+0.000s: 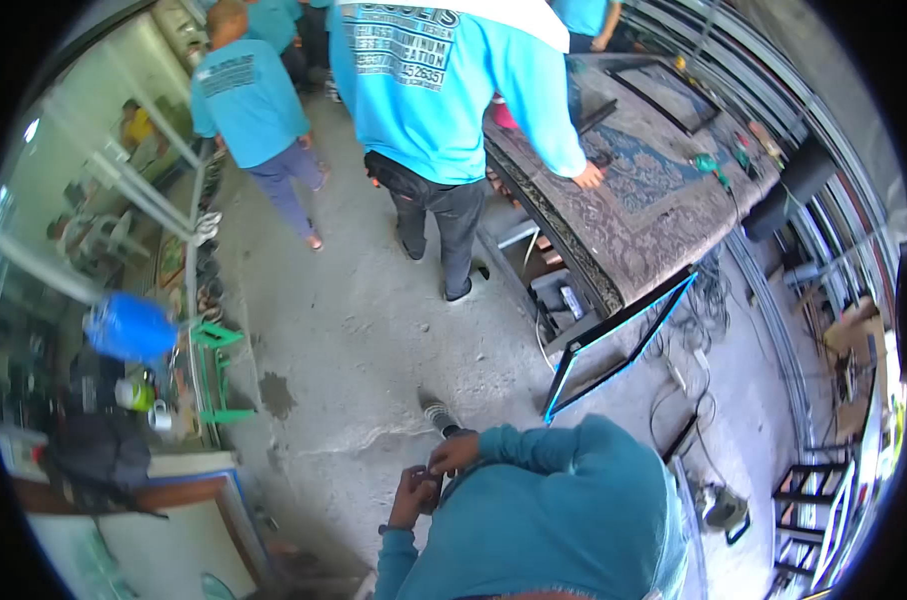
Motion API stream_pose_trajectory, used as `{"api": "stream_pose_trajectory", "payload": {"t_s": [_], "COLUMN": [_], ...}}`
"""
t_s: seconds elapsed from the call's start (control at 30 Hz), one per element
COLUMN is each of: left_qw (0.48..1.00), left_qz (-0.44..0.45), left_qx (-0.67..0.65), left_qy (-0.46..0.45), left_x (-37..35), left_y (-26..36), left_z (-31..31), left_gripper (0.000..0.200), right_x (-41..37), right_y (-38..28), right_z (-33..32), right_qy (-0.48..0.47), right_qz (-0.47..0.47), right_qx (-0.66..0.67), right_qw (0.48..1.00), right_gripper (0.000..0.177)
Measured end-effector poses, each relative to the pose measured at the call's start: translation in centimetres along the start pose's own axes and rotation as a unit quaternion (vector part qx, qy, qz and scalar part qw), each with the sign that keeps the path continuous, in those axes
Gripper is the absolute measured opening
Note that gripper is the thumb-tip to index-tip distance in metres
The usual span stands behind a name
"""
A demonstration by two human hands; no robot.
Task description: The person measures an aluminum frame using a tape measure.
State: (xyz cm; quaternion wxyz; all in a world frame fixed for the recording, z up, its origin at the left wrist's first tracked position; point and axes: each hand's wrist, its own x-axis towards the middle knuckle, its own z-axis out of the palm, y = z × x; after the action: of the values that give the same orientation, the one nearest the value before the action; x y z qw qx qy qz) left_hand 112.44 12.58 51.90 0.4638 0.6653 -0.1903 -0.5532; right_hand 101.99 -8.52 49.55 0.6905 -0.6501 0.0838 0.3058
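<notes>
My left hand (414, 497), with a dark band at the wrist, is raised in front of my waist with its fingers curled. My right hand (456, 454) reaches in from the other side, its fingers bent and almost meeting the left ones. Whatever lies between the fingers is too small or hidden to make out. Teal sleeves (534, 448) cover my arms. Just beyond the hands, a shoe (439, 415) shows on the concrete floor (364, 350).
A person in a light blue shirt (434, 110) stands ahead, one hand on a carpet-covered table (664, 220). A black frame (624, 345) leans at its near end. Cables (709, 300) lie at right. A green stool (219, 375) and blue container (131, 327) stand left; other people are behind.
</notes>
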Motion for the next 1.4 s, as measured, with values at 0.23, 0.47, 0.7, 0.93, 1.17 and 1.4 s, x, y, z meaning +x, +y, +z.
{"api": "stream_pose_trajectory", "payload": {"t_s": [0.23,0.47,0.7,0.93,1.17,1.4], "left_qw": [0.991,0.986,0.966,0.953,0.97,0.824], "left_qz": [0.082,0.038,-0.012,0.017,-0.045,-0.136], "left_qx": [0.092,0.129,0.218,0.231,0.23,0.538], "left_qy": [-0.051,-0.096,-0.136,-0.198,-0.059,-0.111], "left_x": [12.1,29.6,47.0,67.0,91.9,102.2], "left_y": [17.5,25.0,37.4,49.0,51.0,56.0], "left_z": [-12.1,-29.1,-46.8,-57.8,-69.0,-77.7], "left_gripper": [0.047,0.048,0.024,0.02,0.025,0.034], "right_x": [10.4,21.0,32.1,38.0,44.2,44.4], "right_y": [-11.4,-21.9,-33.4,-40.9,-41.2,-47.7], "right_z": [-14.7,-30.4,-47.5,-63.0,-82.6,-99.7], "right_qy": [0.088,0.133,0.172,0.355,0.442,0.522], "right_qz": [-0.134,-0.12,-0.081,-0.189,-0.081,-0.019], "right_qx": [-0.088,0.031,0.258,0.279,0.143,0.126], "right_qw": [0.983,0.983,0.947,0.872,0.882,0.843], "right_gripper": [0.04,0.038,0.03,0.035,0.041,0.042]}}
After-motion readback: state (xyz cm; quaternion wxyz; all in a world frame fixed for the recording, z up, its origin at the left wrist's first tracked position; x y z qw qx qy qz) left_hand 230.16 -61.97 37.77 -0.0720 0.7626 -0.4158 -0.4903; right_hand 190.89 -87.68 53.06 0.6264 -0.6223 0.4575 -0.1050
